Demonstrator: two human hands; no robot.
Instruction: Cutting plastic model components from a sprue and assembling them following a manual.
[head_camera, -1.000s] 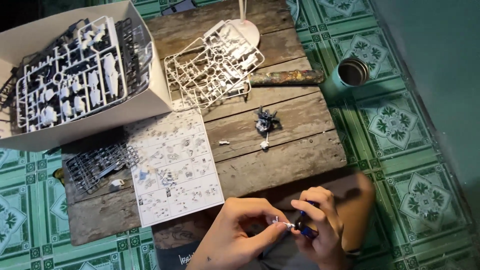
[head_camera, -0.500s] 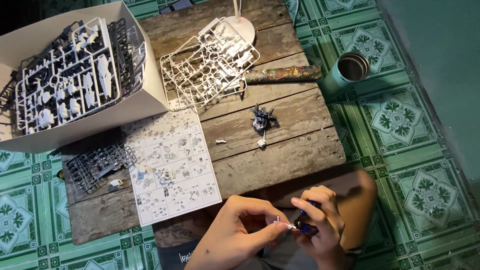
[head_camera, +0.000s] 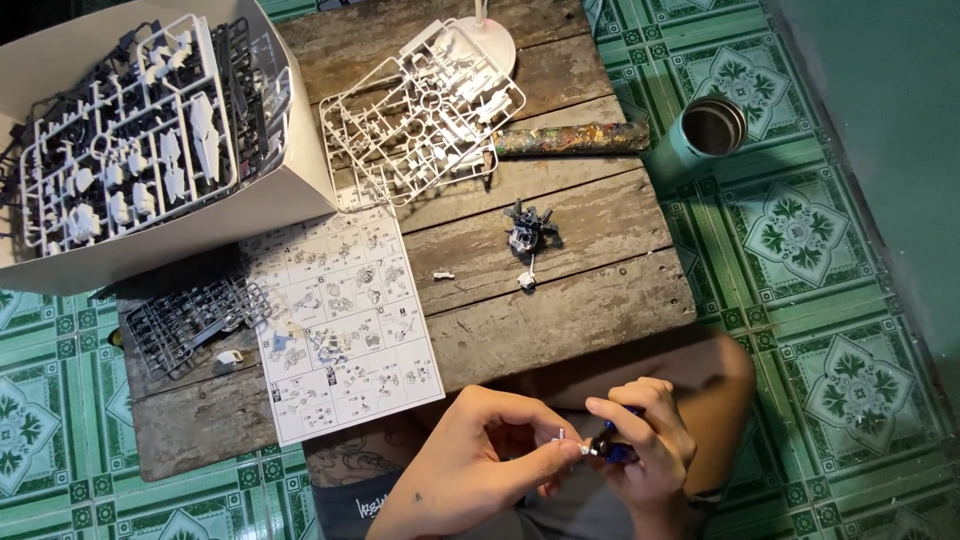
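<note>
One tiny white part (head_camera: 562, 436) pinched by left hand (head_camera: 490, 470); right hand (head_camera: 645, 450) seemingly clamps one blue piece (head_camera: 618, 452).

Single head-worn view, looking steeply down, fairly near the wooden table (head_camera: 560, 310), seemingly from above.

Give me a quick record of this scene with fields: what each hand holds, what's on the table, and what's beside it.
left hand: pinches a tiny white part
right hand: holds a small dark blue piece
wooden table: instruction sheet, white parts frame, dark parts frame, small dark assembly
box: more parts frames
floor: metal cup on green tiles
</note>
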